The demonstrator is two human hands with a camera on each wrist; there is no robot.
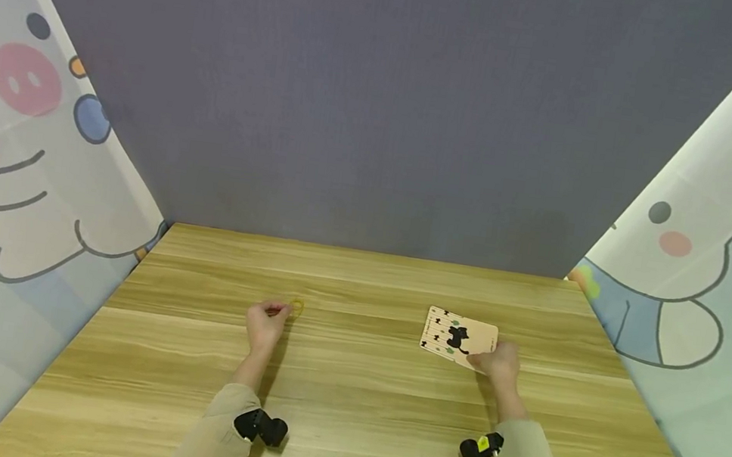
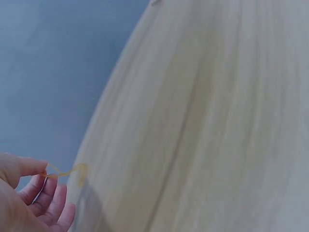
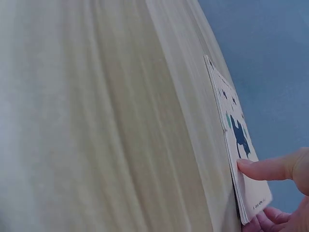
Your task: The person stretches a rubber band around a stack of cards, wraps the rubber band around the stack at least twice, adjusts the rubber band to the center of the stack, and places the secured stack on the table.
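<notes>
Between thumb and forefinger, my left hand (image 1: 267, 325) pinches a thin yellow rubber band (image 1: 298, 307), whose loop sticks out to the right of the fingertips. The same rubber band (image 2: 81, 170) shows in the left wrist view, with the other fingers loosely bent below it. On the right, my right hand (image 1: 502, 363) grips a small stack of cream cards (image 1: 441, 328) printed with a black cat and green leaves. In the right wrist view the thumb lies on top of the cards (image 3: 251, 193) and the fingers are partly hidden beneath. Several layered edges show along the stack's side.
Both hands are over a wood-grain table (image 1: 346, 394). A dark grey panel (image 1: 381, 108) rises at its back edge, and cartoon-printed sheets (image 1: 11, 162) flank the sides. Each wrist carries a small black camera (image 1: 261, 427).
</notes>
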